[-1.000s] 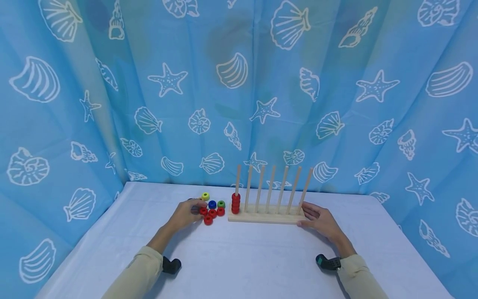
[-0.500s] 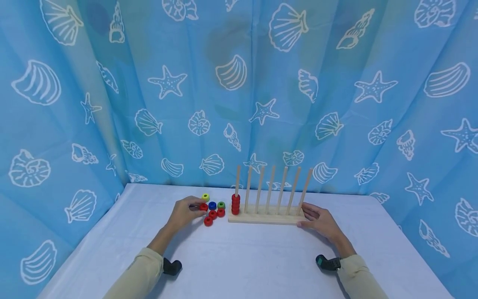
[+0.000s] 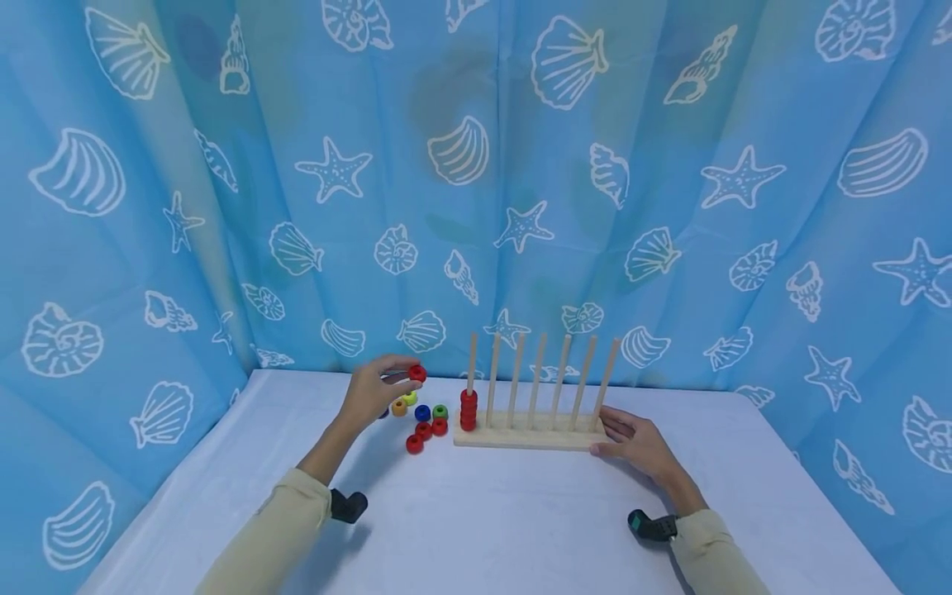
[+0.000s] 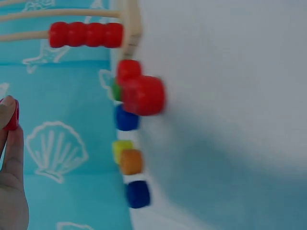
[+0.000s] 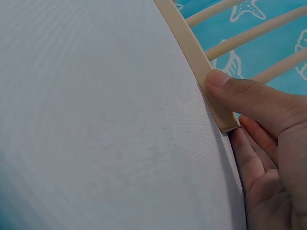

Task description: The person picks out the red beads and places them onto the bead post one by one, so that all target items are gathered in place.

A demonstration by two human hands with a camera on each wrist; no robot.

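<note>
Because the right grip [image 3: 640, 442] pinches the right end of the rack [image 3: 524, 437], thumb along its near side and fingers round behind, the base is probably kept from sliding or tipping while the other side works. Seven upright poles stand in a row along it, six bare; the leftmost carries a stack of four red beads [image 3: 468, 411], its upper part left free. At the left, the left grip [image 3: 375, 392] pinches one red bead [image 3: 417, 374] between thumb and fingertips, clear of the counter [image 3: 506, 512] and beyond the loose ones, a hold that seems chosen to leave most of the bead exposed. Whether its hole faces up is hard to tell. Loose beads lie just left of the rack, within easy reach of that same side: three red [image 3: 423, 430] nearest, then green [image 3: 440, 411] and blue [image 3: 422, 413], with yellow [image 3: 409, 398] and orange [image 3: 399, 407] farther left. A second, dark blue bead [image 4: 138, 194] sits at the left end, partly hidden by the fingers in the head view. Behind everything, a shell-print curtain [image 3: 521, 149] closes the far side.
</note>
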